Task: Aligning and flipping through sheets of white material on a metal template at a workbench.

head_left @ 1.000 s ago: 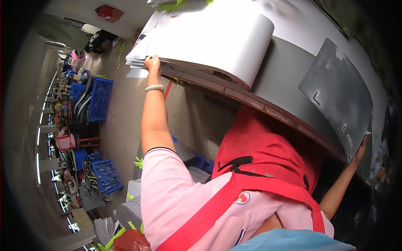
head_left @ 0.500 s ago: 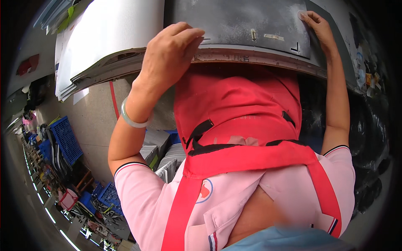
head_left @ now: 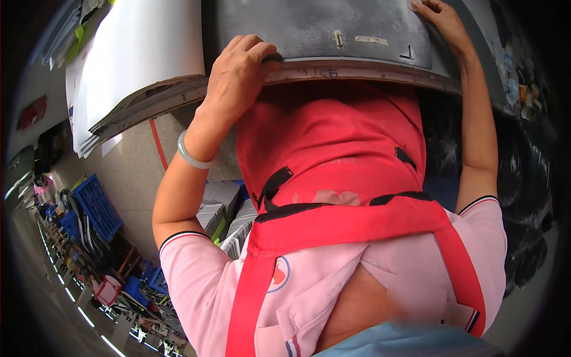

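Observation:
A dark grey board (head_left: 309, 30) with whitish smudges lies flat on the worktable (head_left: 357, 74). Small pale tape strips (head_left: 371, 40) and a black corner mark (head_left: 407, 52) are on it. My left hand (head_left: 238, 74) rests by its near left edge, fingers curled and closed; what they hold, if anything, is hidden beneath them. My right hand (head_left: 443, 21) is at the board's far right side, thumb and forefinger pinched together on a small pale translucent piece (head_left: 412, 5), partly cut off by the top of the picture.
A thick stack of white sheets (head_left: 143, 41) lies left of the board. Blue crates (head_left: 96, 205) and bundled grey material (head_left: 223, 202) stand on the floor at left. Black plastic bags (head_left: 523, 172) are at the right. My red apron (head_left: 333, 137) is close to the table edge.
My right hand has moved slightly farther away and left, the pale piece still at its fingertips. My left hand has shifted slightly left, its fingers lower against the board's edge. The whole view has shifted slightly.

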A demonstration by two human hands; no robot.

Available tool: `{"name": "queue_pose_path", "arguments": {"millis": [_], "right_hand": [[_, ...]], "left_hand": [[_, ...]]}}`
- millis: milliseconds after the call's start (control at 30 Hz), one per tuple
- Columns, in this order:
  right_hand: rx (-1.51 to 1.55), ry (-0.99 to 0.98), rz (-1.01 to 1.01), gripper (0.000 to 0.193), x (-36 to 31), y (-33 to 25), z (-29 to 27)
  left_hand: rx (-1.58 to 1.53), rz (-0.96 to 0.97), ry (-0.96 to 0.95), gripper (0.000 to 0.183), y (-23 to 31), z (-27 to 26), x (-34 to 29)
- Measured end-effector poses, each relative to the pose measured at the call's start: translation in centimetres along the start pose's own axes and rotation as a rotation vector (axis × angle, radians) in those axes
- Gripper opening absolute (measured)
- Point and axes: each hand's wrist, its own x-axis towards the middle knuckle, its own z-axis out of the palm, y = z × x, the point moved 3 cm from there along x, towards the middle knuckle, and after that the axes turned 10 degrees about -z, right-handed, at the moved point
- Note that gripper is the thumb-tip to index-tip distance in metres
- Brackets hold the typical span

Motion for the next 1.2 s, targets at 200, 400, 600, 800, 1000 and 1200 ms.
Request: {"name": "queue_pose_path", "arguments": {"millis": [200,400,600,800,1000,1200], "right_hand": [[0.018,0.004,0.01,0.02,-0.2,0.3,-0.1],[-0.043,-0.024,0.006,0.021,-0.3,-0.2,0.0],[0.085,-0.031,0.018,0.019,-0.2,0.5,0.4],[0.047,-0.001,-0.003,0.019,-0.2,0.4,0.5],[-0.024,0.023,-0.002,0.021,-0.3,0.7,0.5],[-0.149,-0.108,-0.036,0.037,0.5,2.8,-0.2]], "left_hand": [[0.006,-0.002,0.025,0.017,0.2,0.1,-0.2],[0.034,0.017,0.053,0.013,0.3,0.3,-0.3],[0.039,0.012,0.028,0.011,0.2,0.3,-0.2],[0.021,0.028,0.046,0.011,0.6,0.2,0.1],[0.034,0.002,-0.009,0.015,0.7,-0.2,0.2],[-0.018,0.214,-0.002,0.019,5.5,3.8,4.3]]}}
